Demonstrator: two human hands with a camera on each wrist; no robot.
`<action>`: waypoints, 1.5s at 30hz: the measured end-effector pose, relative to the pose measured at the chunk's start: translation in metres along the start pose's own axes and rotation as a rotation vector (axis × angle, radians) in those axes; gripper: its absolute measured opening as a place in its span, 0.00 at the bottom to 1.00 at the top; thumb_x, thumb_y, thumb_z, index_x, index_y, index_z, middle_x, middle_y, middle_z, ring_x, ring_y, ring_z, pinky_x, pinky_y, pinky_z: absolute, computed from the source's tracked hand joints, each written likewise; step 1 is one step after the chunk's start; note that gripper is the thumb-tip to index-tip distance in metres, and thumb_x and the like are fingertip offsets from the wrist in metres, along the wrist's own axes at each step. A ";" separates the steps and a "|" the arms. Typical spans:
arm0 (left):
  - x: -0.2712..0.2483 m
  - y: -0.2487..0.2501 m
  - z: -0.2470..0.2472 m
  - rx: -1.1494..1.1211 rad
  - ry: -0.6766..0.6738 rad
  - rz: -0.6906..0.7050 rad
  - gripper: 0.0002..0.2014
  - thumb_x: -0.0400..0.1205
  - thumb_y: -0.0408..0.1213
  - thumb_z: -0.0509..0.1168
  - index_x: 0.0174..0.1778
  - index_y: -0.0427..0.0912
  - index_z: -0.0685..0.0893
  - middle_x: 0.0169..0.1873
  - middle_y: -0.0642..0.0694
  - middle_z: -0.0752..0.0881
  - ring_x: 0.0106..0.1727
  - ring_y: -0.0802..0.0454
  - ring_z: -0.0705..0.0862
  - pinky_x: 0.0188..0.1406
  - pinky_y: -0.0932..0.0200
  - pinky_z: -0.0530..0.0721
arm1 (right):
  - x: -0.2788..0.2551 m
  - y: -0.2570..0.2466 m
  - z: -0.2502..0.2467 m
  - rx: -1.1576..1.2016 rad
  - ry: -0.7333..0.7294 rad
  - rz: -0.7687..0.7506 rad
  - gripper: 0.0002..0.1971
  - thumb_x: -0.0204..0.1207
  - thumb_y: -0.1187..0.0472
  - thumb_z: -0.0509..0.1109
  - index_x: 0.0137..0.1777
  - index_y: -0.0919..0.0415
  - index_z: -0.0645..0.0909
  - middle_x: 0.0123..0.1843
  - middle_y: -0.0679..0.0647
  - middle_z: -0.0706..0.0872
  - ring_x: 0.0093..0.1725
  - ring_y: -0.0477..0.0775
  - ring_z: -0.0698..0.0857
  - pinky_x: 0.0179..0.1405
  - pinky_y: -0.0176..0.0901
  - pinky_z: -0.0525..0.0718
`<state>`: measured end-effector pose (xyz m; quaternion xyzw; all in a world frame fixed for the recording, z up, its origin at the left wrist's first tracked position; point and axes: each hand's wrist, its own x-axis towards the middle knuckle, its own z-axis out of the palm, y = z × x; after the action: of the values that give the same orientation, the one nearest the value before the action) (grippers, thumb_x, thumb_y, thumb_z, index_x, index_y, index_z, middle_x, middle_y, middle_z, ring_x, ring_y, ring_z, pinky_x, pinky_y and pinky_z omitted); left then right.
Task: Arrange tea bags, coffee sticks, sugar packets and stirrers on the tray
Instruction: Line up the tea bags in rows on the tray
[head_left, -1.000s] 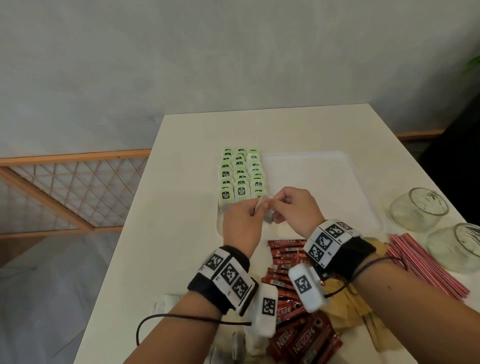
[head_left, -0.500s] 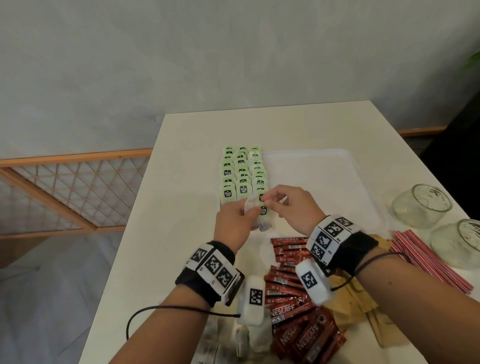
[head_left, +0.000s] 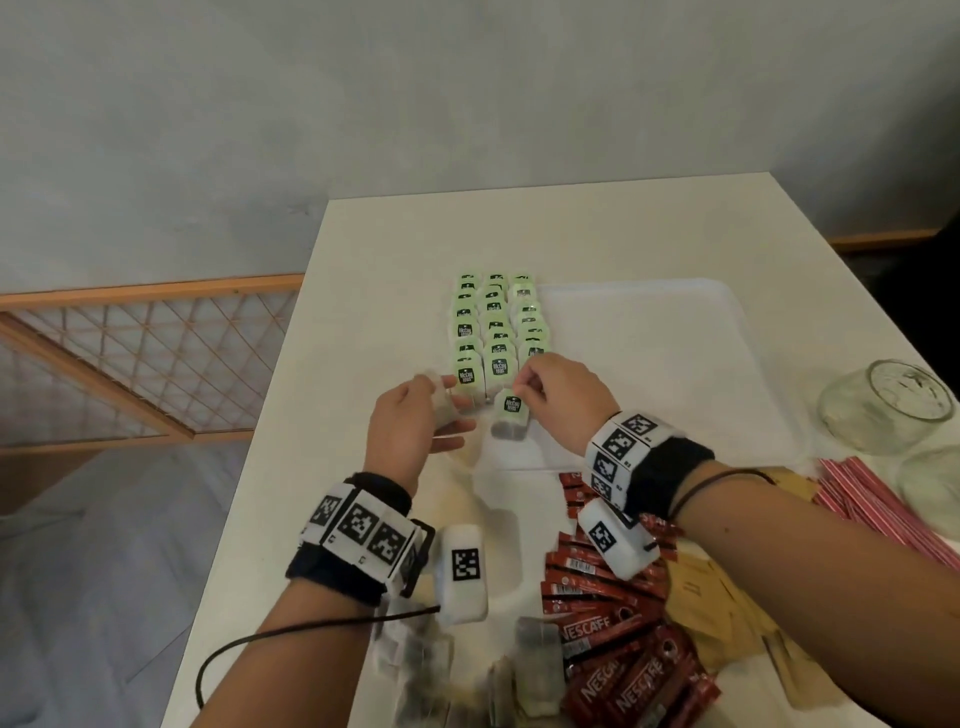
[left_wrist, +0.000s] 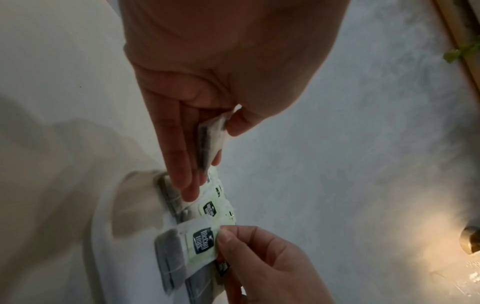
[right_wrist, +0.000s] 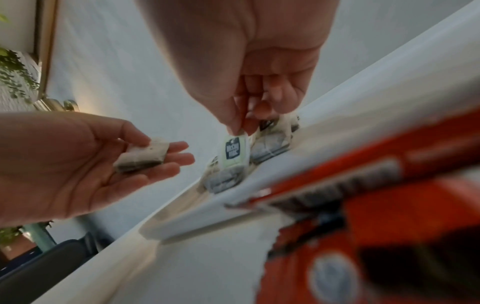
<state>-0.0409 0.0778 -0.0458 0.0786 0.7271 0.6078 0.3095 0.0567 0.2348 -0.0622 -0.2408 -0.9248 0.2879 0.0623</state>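
A white tray (head_left: 649, 364) lies mid-table with three rows of green-tagged tea bags (head_left: 493, 327) along its left side. My right hand (head_left: 524, 387) pinches the green tag of one tea bag (head_left: 511, 415) (left_wrist: 202, 240) (right_wrist: 232, 152) at the near end of the rows, its pouch touching the tray. My left hand (head_left: 436, 410) sits just left of it, thumb and fingers holding a small stack of tea bags (head_left: 441, 402) (left_wrist: 210, 139) (right_wrist: 142, 156).
Red coffee sticks (head_left: 613, 613) and brown sugar packets (head_left: 727, 613) lie near the front edge, loose tea bags (head_left: 431, 670) at front left. Red striped stirrers (head_left: 872, 504) and two glass jars (head_left: 888, 405) sit at the right. The tray's right part is bare.
The hands have drawn apart: my right hand took one tea bag by its tag and lowered it to the near end of the rows, while my left moved left with the stack.
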 end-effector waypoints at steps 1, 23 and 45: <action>0.001 0.001 -0.002 -0.010 -0.004 -0.008 0.18 0.88 0.38 0.49 0.58 0.38 0.85 0.44 0.40 0.93 0.44 0.37 0.92 0.44 0.47 0.89 | 0.005 0.000 0.001 -0.007 0.018 -0.001 0.07 0.84 0.56 0.64 0.52 0.57 0.81 0.51 0.49 0.84 0.47 0.52 0.84 0.50 0.51 0.85; -0.014 0.000 0.028 0.228 0.002 0.269 0.14 0.75 0.39 0.78 0.51 0.46 0.81 0.40 0.44 0.91 0.42 0.45 0.90 0.44 0.55 0.89 | -0.015 -0.006 -0.024 0.527 -0.003 0.054 0.06 0.78 0.58 0.73 0.41 0.56 0.84 0.33 0.47 0.87 0.31 0.43 0.83 0.36 0.36 0.79; 0.023 -0.011 -0.014 0.476 -0.007 0.061 0.08 0.76 0.41 0.77 0.48 0.43 0.92 0.41 0.47 0.91 0.43 0.50 0.87 0.57 0.45 0.87 | -0.024 0.035 -0.010 0.332 -0.021 0.256 0.14 0.75 0.57 0.77 0.56 0.56 0.78 0.43 0.50 0.85 0.42 0.51 0.83 0.43 0.44 0.81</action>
<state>-0.0646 0.0747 -0.0632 0.1733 0.8462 0.4279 0.2663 0.0948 0.2532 -0.0731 -0.3398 -0.8272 0.4443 0.0545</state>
